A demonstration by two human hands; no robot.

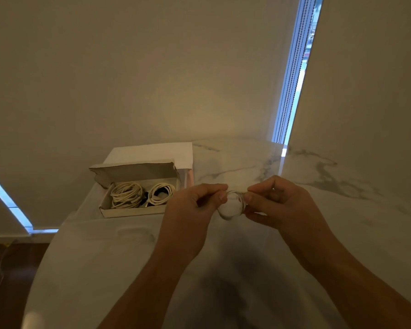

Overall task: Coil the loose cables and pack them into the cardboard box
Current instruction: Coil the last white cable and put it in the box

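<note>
So the cardboard box [132, 210] sits open at the far left of the marble surface [342, 210], lid flap standing up behind it; inside there's already one cream coil [126, 194] on the left and a second coil [163, 193] on the right, with something dark between them that's too murky to name; its long axis runs left-right, pretty much across the person's view. Just right of the box is the left hand [195, 201], fingers pinched shut on the near-left edge of a small white cable coil [233, 206]; the coil hangs between both hands, above the surface, and it's blurry enough that nobody could count the loops. The right hand [278, 200] pinches the opposite side, thumb and forefinger closed on it. Both forearms come in from the bottom, wrists angled inward. The box lies left and slightly farther away from the coil, so the left hand is clearly nearer; my guess is that hand carries it over.
</note>
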